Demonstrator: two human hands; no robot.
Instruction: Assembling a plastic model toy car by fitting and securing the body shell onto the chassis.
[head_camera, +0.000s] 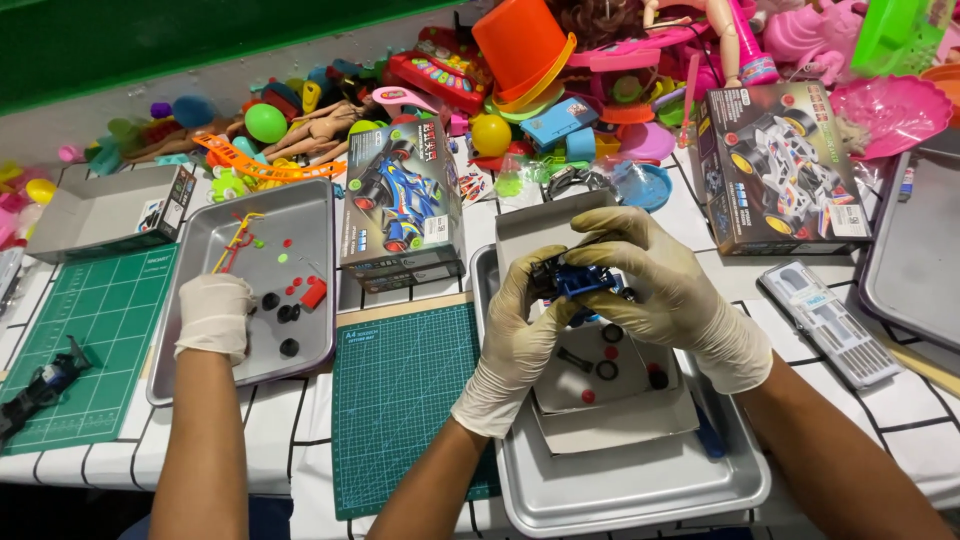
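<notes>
Both my gloved hands hold a small blue and black toy car (582, 280) over an open cardboard box (610, 420). My left hand (515, 340) grips the car from the left and below. My right hand (655, 275) curls over its top and right side. The box lies in a metal tray (620, 500) and holds black rings (607, 368) and small red parts. The fingers hide much of the car.
A co-worker's gloved hand (213, 315) rests in a second metal tray (300, 215) with black wheels and red bits. A green cutting mat (400, 400) lies between the trays. Toy car kit boxes (400, 205) (780, 170), a grey parts case (830, 320) and a toy pile surround them.
</notes>
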